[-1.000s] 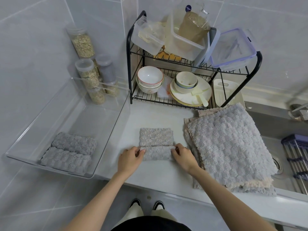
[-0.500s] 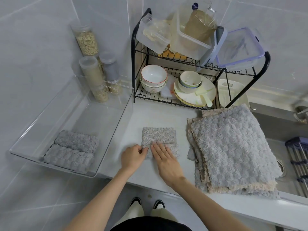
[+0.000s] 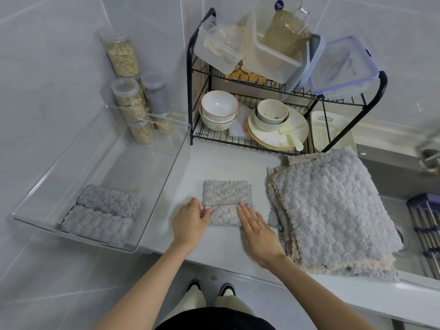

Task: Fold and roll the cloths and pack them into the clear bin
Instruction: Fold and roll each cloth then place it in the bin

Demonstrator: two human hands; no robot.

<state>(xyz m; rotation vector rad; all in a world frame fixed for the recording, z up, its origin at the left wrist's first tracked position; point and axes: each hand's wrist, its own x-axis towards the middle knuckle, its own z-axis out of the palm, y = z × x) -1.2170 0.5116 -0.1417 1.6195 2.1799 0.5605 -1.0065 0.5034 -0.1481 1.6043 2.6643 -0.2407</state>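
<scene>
A grey fluffy cloth (image 3: pixel 226 198), folded into a narrow strip with its near end turned over, lies on the white counter between my hands. My left hand (image 3: pixel 190 222) touches the left side of the turned-over part with its fingertips. My right hand (image 3: pixel 256 231) lies flat with straight fingers on the right side of it. The clear bin (image 3: pixel 164 186) stands to the left and holds two rolled grey cloths (image 3: pixel 102 214) at its near end. A stack of unfolded grey and beige cloths (image 3: pixel 333 215) lies to the right.
A black dish rack (image 3: pixel 190 79) with bowls, plates and plastic boxes stands behind the cloth. Jars of grain (image 3: pixel 133 108) stand behind the bin against the tiled wall. The sink (image 3: pixel 404 210) is at the right. The counter's front edge runs just below my wrists.
My right hand has slid from the middle of the cloth to its right side. My left hand stays at the left edge. The turned-over part looks flatter.
</scene>
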